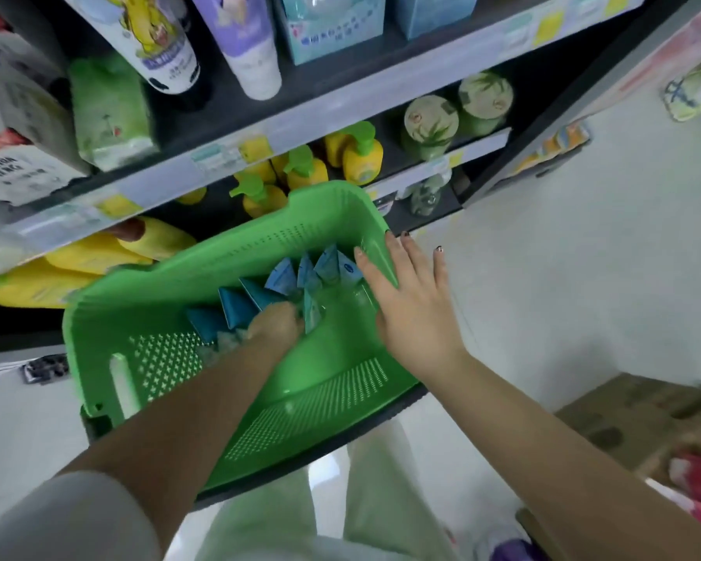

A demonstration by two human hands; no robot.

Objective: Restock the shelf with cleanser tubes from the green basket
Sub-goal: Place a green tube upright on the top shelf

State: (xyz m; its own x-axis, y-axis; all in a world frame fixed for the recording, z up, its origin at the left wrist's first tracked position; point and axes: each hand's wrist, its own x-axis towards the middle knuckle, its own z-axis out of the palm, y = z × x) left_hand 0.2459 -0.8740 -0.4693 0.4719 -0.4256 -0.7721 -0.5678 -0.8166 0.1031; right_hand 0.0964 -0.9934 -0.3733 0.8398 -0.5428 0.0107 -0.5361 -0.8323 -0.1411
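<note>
Nearest the camera, the left hand [276, 323] is reaching down into the green basket [171, 301], its fingers curling in among the cleanser tubes [284, 277]; whether it is actually gripping one I cannot tell. The right hand [405, 297] is lying open and flat against the basket's far right wall, holding nothing. The blue tubes are standing clustered in the basket's far half, crimped ends up. They are probably light, soft and a little slick, so pinching across the flat crimp or around the body should be suiting them. Beyond, the shelf [227, 151] is carrying yellow pump bottles [361, 155].
</note>
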